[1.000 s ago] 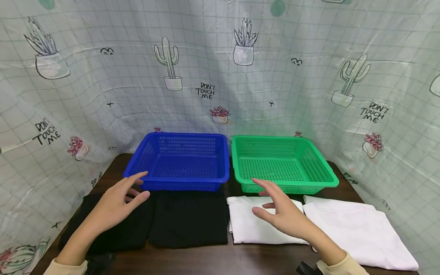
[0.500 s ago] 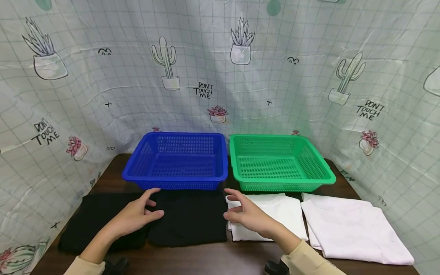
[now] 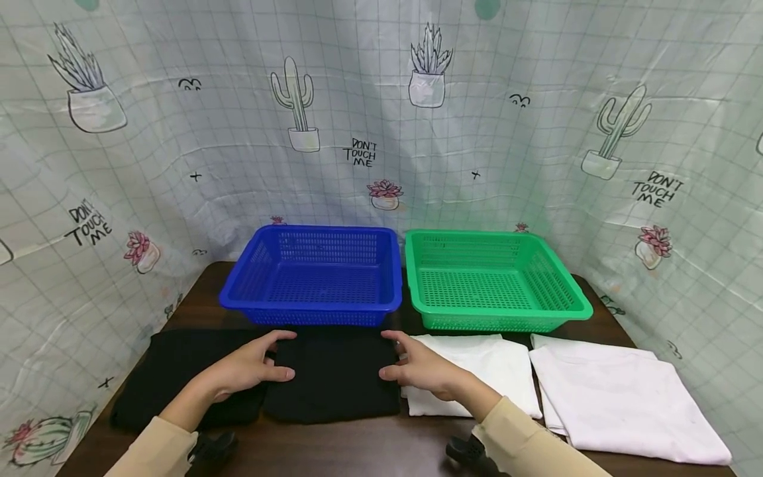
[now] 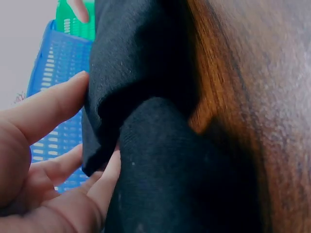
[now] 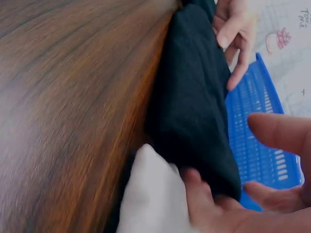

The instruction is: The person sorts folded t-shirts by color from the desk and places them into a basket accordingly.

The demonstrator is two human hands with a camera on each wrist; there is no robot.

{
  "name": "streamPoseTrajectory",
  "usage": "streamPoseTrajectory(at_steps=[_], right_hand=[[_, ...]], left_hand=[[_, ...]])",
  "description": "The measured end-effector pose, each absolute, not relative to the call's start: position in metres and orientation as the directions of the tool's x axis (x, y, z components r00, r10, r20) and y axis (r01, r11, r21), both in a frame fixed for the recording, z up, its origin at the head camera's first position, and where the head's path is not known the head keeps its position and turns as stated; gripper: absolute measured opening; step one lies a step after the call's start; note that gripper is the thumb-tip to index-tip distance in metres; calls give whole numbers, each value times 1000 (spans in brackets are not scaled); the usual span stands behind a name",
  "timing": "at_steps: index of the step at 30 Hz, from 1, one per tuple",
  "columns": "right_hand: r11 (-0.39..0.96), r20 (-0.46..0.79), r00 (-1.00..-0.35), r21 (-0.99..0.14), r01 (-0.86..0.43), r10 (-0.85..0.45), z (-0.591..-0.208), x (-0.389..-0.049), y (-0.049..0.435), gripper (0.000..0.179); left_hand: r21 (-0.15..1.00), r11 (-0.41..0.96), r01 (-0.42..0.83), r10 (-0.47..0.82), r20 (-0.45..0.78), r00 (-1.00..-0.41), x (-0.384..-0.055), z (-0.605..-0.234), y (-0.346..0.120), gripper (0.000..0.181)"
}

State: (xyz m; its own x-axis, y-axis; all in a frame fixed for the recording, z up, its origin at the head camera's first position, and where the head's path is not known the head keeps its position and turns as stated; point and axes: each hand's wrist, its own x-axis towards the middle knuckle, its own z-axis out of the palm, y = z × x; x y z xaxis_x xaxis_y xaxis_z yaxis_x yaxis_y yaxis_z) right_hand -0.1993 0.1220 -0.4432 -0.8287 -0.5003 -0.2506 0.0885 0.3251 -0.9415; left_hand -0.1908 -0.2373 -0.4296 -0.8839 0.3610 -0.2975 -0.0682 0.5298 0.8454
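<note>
A folded black garment (image 3: 334, 381) lies on the dark wooden table, its exact kind hidden by the folds. My left hand (image 3: 250, 361) is at its left side, thumb and fingers apart. In the left wrist view, fingertips (image 4: 111, 167) reach into the seam between this garment and a second folded black garment (image 4: 160, 174). On the opposite side is my right hand (image 3: 417, 368), also with thumb and fingers spread. Its lower fingers (image 5: 194, 191) touch the black edge beside a folded white garment (image 5: 153, 194), while the thumb stays off the cloth.
Behind the garments stand a blue plastic basket (image 3: 310, 307) and a green one (image 3: 501, 311), both without contents. A folded white T-shirt (image 3: 632, 404) lies at far right. A patterned curtain (image 3: 381, 119) hangs behind and along both sides of the table.
Both hands have come down and inward, from over the outer black and white garments to the two sides of the inner black garment. Garments and baskets stay in place.
</note>
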Motion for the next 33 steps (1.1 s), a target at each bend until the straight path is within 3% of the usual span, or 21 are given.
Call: streamPoseTrajectory(at_steps=[6, 14, 25, 33], right_hand=[[299, -233, -854, -949, 96, -466, -445, -197, 113, 82], [103, -251, -838, -968, 231, -484, -458, -203, 109, 82], [72, -177, -865, -984, 163, -469, -475, -209, 106, 76], [93, -208, -870, -978, 186, -448, -470, -202, 104, 77]], left_hand=[[891, 435, -128, 384, -313, -869, -189, -433, -238, 85], [897, 415, -153, 364, -318, -876, -182, -434, -236, 87], [913, 358, -196, 345, -324, -881, -180, -439, -231, 86], [924, 339, -177, 329, -292, -898, -174, -437, -226, 86]])
